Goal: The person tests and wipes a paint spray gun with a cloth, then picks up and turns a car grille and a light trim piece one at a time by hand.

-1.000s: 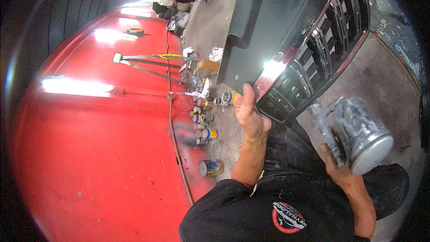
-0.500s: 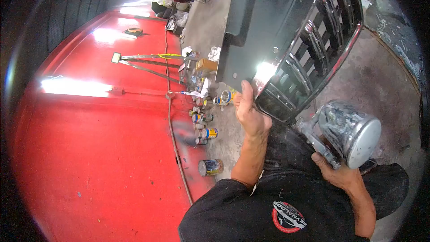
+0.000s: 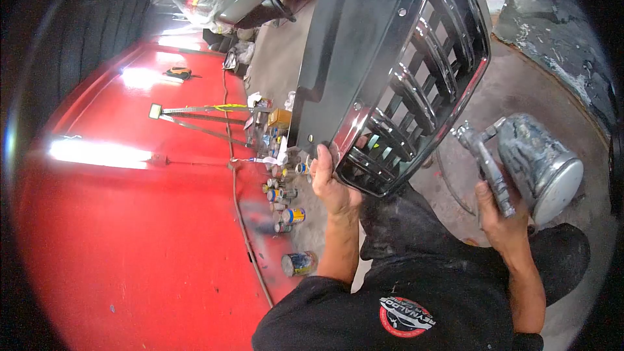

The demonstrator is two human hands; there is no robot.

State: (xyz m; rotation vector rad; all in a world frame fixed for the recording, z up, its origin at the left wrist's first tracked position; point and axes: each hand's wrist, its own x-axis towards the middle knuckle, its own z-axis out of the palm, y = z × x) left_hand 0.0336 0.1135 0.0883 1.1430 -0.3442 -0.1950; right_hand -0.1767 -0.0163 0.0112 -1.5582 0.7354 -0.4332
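Note:
A dark car grille (image 3: pixel 416 84) with chrome bars and a wide black panel slants across the upper middle. My left hand (image 3: pixel 335 188) grips its lower left corner, thumb on the near face and fingers partly hidden behind. To the right, my right hand (image 3: pixel 506 221) is wrapped round the handle of a metal spray gun (image 3: pixel 491 172). The gun's paint-smeared cup (image 3: pixel 539 162) tilts toward the lower right. Gun and grille are apart.
A red wall (image 3: pixel 149 240) fills the left side. Several paint cans (image 3: pixel 294 215) stand along its foot near a metal stand (image 3: pixel 201 116) and hose. A plastic-covered car (image 3: pixel 250 0) is behind. A paint-stained panel (image 3: pixel 552 39) lies upper right.
The grille and my left hand have shifted left and slightly down in view. The spray gun first moved left toward the grille's lower end, then back right, away from it. The view has shifted too.

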